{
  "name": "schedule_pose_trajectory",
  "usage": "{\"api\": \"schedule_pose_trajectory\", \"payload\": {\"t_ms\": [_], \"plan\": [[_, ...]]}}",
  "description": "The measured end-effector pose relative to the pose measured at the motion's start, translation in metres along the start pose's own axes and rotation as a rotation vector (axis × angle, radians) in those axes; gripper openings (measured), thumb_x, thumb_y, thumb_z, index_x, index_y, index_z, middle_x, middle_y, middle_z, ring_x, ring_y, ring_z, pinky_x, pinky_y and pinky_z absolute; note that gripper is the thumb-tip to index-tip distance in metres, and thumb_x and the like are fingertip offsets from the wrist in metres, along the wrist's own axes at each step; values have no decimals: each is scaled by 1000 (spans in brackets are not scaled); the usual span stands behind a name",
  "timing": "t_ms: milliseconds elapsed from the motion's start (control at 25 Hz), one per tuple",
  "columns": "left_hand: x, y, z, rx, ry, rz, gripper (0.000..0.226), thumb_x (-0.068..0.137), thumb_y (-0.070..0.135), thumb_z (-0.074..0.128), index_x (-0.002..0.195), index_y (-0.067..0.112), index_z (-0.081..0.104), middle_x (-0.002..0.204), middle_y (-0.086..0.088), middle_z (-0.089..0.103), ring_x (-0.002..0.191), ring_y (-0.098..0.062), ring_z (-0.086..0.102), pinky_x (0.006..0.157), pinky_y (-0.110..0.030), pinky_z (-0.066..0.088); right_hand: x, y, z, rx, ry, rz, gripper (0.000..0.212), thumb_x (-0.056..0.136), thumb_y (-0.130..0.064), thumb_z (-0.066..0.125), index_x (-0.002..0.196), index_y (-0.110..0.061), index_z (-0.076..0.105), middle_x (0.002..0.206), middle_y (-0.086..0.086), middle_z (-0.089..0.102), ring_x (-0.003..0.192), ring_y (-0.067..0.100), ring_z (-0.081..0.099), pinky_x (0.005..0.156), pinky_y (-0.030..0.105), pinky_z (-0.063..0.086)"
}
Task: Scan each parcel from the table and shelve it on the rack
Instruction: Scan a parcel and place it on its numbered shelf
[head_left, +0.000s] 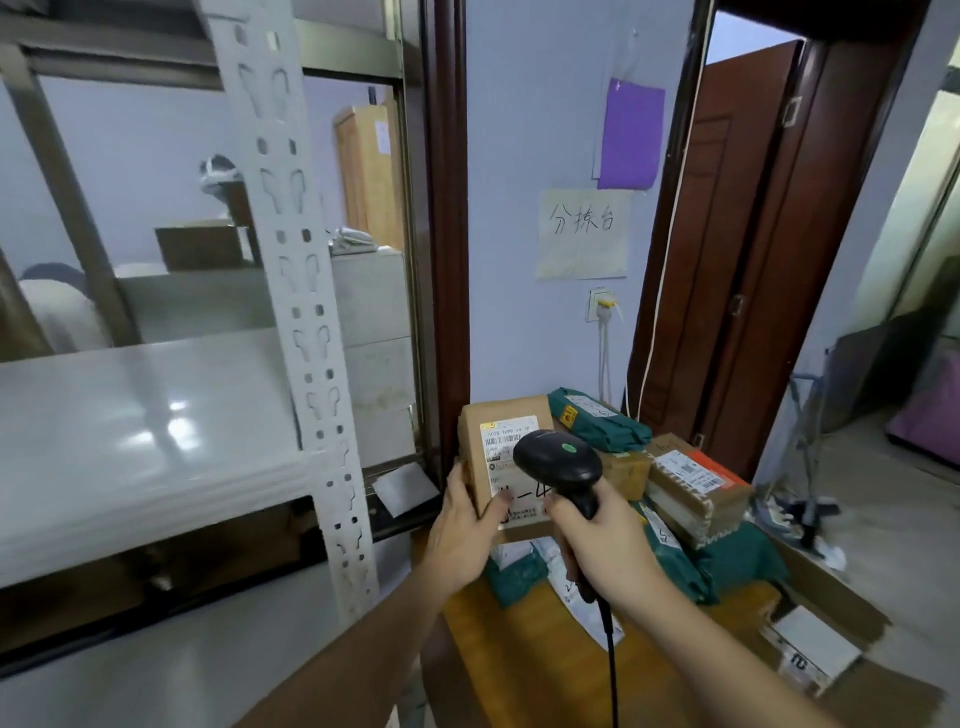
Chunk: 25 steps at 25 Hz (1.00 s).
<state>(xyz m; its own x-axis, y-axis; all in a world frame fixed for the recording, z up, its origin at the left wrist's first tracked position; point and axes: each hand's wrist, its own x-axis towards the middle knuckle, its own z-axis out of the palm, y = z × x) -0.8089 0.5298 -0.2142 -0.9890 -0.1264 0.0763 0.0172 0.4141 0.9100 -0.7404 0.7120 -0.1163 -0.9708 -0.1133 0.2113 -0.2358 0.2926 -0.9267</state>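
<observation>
Head view is showing the rack (291, 291) standing at left and the table (545, 654) sitting low at right, carrying green bags (602, 421) and another carton (696, 488). Above the table, the left hand (467, 525) is grasping a box (498, 457), label facing up. The right hand (608, 540) is clenching the scanner (558, 460), its head overlapping that label.

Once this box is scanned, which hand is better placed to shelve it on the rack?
Left. The left hand already holds the cardboard box and is nearest the rack; the right hand grips the scanner.
</observation>
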Motion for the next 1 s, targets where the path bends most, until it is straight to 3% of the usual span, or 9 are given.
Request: {"api": "schedule_pose_trajectory", "payload": {"t_ms": [240,400,600,800,1000], "plan": [[-72,26,-18,-11,0,37,98,80,86,54,159,41,17,148,16,55,132,-6,55,111,-39,46,-41,-8,-9,30,-35,-75,9,85,-22,68,80,-18,61,58,-1,58,56,19,57,61,37,49],[-125,44,-18,2,85,68,55,100,57,57,143,52,24,125,31,58,108,23,56,92,-15,43,-76,-19,-20,87,-123,-149,11,86,-23,66,79,-16,63,55,2,59,52,21,58,57,39,49],[-204,51,-42,-34,282,82,74,86,68,59,150,50,25,138,21,60,124,-1,62,105,-38,54,-116,-44,-19,174,-277,-225,20,92,-9,61,73,-6,59,50,7,56,41,20,54,48,37,47],[-279,45,-111,33,551,84,85,85,70,60,154,32,29,137,19,63,122,3,61,104,-32,52,-154,-89,27,318,-476,-266,25,95,-9,59,71,-5,55,46,3,52,40,21,49,47,36,44],[-364,18,-214,89,810,27,83,85,71,59,152,35,28,137,20,62,119,7,61,99,-25,50,-197,-143,113,362,-714,-273,25,93,-11,60,69,-7,53,48,9,50,41,22,46,48,35,41]]}}
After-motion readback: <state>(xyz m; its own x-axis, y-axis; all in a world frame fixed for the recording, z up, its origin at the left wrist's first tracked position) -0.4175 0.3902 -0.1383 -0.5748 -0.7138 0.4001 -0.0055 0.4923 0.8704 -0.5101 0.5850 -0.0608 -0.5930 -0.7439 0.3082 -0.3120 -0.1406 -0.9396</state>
